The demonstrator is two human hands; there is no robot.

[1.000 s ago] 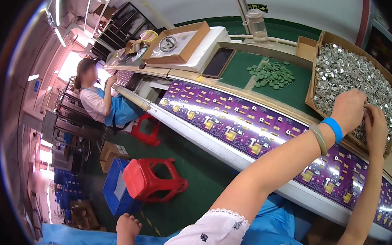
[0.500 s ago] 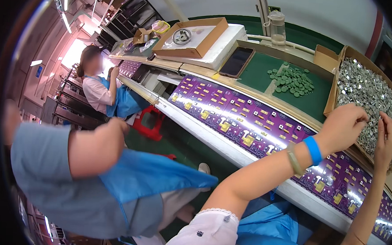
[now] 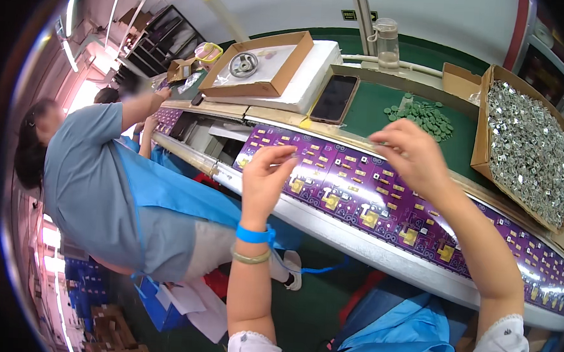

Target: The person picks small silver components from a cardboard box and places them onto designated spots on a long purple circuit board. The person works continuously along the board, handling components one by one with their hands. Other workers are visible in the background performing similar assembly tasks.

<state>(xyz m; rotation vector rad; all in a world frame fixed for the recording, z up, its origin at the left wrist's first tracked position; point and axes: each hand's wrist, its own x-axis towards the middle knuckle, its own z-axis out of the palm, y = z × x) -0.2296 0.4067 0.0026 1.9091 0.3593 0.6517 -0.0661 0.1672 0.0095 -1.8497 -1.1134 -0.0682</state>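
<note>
We hold both hands above the long purple circuit-board panel (image 3: pixel 370 200) on the counter. Our left hand (image 3: pixel 266 175) has its fingers (image 3: pixel 282 152) pinched together; whether anything sits between them, we cannot tell. Our right hand (image 3: pixel 411 154) pinches likewise. Beyond lie green round discs (image 3: pixel 425 115), a cardboard box of small silver metal parts (image 3: pixel 529 147) and a black phone (image 3: pixel 334 97).

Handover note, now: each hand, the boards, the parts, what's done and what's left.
Left hand: raised over the purple circuit boards, fingers pinched; whether it holds a part is too small to tell.
Right hand: raised over the same boards, fingers curled; contents unclear.
Parts: silver pieces fill the cardboard box on the right; green discs lie on the green mat.
Done/left: boards carry some components; further progress can't be judged.
</note>
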